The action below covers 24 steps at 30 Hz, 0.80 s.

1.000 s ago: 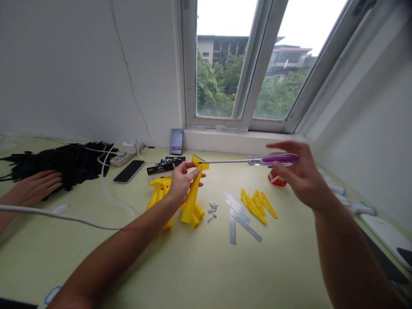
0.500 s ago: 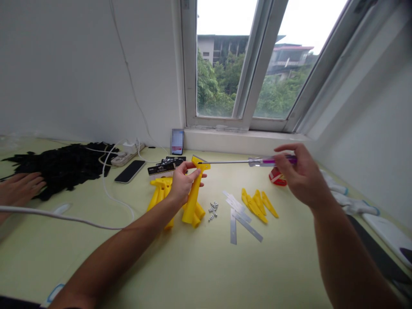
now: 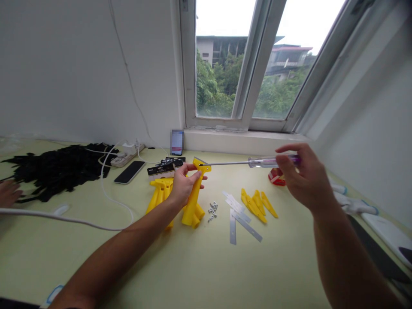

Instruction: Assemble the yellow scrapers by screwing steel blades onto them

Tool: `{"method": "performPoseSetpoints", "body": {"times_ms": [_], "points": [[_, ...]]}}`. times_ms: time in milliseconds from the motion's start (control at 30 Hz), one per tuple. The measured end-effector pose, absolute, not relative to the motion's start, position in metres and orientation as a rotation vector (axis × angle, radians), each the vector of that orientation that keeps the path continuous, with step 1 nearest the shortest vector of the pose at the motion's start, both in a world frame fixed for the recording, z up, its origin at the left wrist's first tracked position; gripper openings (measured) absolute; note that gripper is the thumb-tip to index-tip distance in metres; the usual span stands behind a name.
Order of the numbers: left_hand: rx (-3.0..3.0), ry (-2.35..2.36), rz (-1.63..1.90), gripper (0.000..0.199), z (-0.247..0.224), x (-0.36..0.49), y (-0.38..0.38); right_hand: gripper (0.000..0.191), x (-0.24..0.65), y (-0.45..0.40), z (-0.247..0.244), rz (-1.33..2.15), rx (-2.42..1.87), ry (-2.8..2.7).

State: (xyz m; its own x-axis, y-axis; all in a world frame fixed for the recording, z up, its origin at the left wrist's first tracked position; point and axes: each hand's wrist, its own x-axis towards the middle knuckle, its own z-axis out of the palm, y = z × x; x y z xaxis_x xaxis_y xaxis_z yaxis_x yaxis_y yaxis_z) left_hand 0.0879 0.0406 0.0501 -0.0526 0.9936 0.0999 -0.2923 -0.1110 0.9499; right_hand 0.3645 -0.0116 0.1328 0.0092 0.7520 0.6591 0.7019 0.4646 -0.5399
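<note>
My left hand is closed around a yellow plastic scraper, holding it upright with its wide head on top. A thin blade edge shows along that head. In my right hand is a screwdriver with a clear and purple handle, held level. Its tip meets the scraper's head; the screw under it is too small to make out. Below the hands lie a small pile of screws, several flat metal blades and several yellow clamp pieces. More yellow handles lie beside my left hand.
Another person's hand touches a heap of black strips at left. A phone, power strip and white cable lie there too. A red tape roll and white gloves are at right.
My right hand has turned the screwdriver handle slightly and shifted a little to the right, its tip still at the scraper. The other person's hand has drawn back to the left.
</note>
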Motion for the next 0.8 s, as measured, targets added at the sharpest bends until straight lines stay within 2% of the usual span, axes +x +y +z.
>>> {"method": "performPoseSetpoints", "body": {"times_ms": [100, 233, 400, 533, 667, 733, 800], "points": [[1.03, 0.969, 1.452, 0.038, 0.0506, 0.0882, 0.0409, 0.045, 0.365, -0.0103, 0.1326, 0.22, -1.099, -1.837], [1.035, 0.96, 1.439, 0.039, 0.0506, 0.0885, 0.0408, 0.03, 0.3672, -0.0087, 0.1331, 0.094, -1.248, -1.735], [1.031, 0.954, 1.452, 0.039, 0.0504, 0.0884, 0.0407, 0.041, 0.3702, -0.007, 0.1316, 0.264, -1.085, -1.847], [1.032, 0.937, 1.449, 0.038, 0.0509, 0.0881, 0.0408, 0.028, 0.3704, -0.0064, 0.1295, 0.115, -1.243, -1.687], [1.005, 0.931, 1.47, 0.04, 0.0515, 0.0876, 0.0416, 0.044, 0.3687, -0.0066, 0.1298, 0.198, -1.132, -1.825], [1.01, 0.924, 1.474, 0.041, 0.0519, 0.0874, 0.0421, 0.033, 0.3678, -0.0066, 0.1303, 0.094, -1.209, -1.752], [1.017, 0.921, 1.474, 0.042, 0.0522, 0.0873, 0.0423, 0.031, 0.3673, -0.0065, 0.1309, 0.018, -1.254, -1.692]]}}
